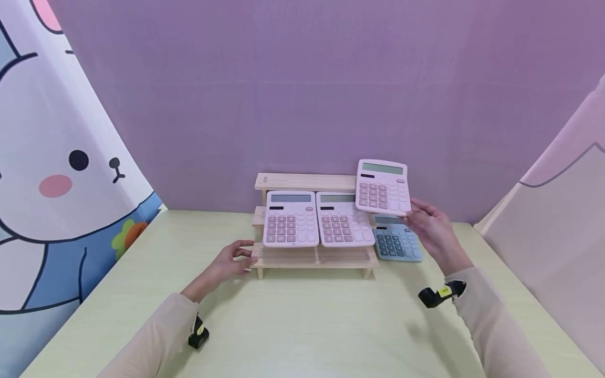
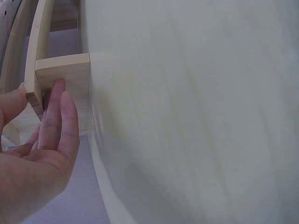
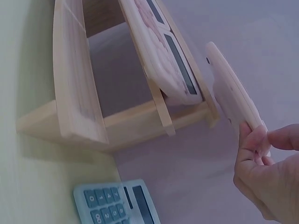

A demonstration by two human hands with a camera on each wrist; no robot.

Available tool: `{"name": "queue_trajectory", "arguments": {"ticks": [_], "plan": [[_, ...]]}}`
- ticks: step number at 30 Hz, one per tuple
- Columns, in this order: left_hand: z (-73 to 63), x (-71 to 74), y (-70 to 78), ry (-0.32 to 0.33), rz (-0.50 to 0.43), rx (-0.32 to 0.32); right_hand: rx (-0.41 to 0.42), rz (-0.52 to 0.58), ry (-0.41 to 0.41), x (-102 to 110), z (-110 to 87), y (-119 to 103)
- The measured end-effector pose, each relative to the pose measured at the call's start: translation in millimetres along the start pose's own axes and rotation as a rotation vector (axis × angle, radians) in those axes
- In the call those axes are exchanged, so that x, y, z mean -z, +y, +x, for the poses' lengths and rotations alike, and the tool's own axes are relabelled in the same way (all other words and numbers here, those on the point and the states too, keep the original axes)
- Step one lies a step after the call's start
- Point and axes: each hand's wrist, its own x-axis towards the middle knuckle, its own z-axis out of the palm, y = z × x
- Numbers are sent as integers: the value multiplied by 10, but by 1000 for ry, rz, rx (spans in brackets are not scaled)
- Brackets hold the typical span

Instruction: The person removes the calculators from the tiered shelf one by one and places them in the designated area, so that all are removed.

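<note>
My right hand [image 1: 432,228] pinches a pink calculator [image 1: 382,184] by its lower right corner, thumb on one face and fingers on the other. It is held up beside the right end of the top step of a wooden tiered rack [image 1: 312,257]. Two more pink calculators, one on the left [image 1: 291,223] and one on the right [image 1: 344,223], lean side by side on the rack's middle tier. My left hand [image 1: 232,261] grips the left end of the lowest board, thumb on its upper side and fingers beneath [image 2: 55,121].
A blue calculator [image 1: 398,241] lies on the pale table [image 1: 302,320], right of the rack and below the lifted calculator. Behind stands a purple cloth wall [image 1: 302,94]. A cartoon-printed cloth [image 1: 71,220] hangs at left, another pale cloth [image 1: 557,236] at right.
</note>
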Motion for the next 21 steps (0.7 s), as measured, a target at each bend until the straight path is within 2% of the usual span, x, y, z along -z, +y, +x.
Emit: {"name": "queue_trajectory", "arguments": {"ticks": [21], "plan": [[-4,-11,18,4,-4,-2,61,141,-77,383,-119,-33]]}}
